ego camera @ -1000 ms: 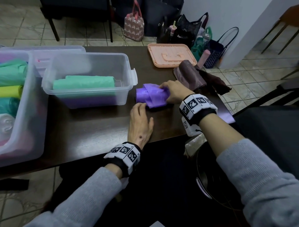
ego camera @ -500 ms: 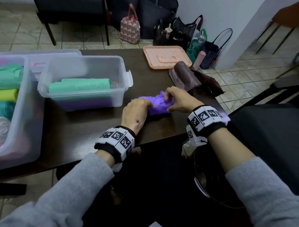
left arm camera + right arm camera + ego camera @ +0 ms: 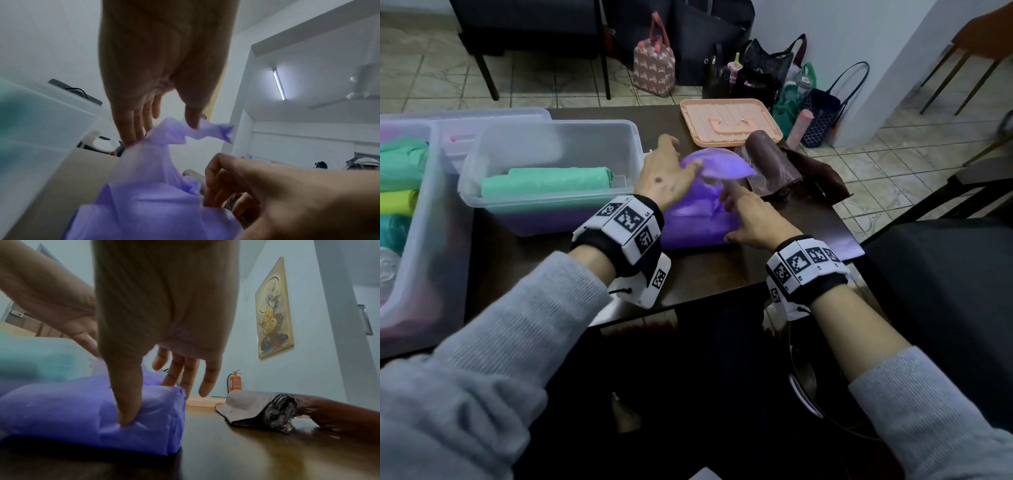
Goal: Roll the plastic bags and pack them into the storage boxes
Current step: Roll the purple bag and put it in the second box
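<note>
L hand (image 3: 666, 178) pinching purple bag (image 3: 695, 219)

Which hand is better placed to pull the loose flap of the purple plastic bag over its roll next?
Left, probably. The left hand already pinches the lifted flap of the purple plastic bag, while the right hand presses the roll onto the dark wooden table.

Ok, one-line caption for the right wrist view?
Right hand presses its thumb into a purple bag roll on the table, a brown roll lying beside.
</note>
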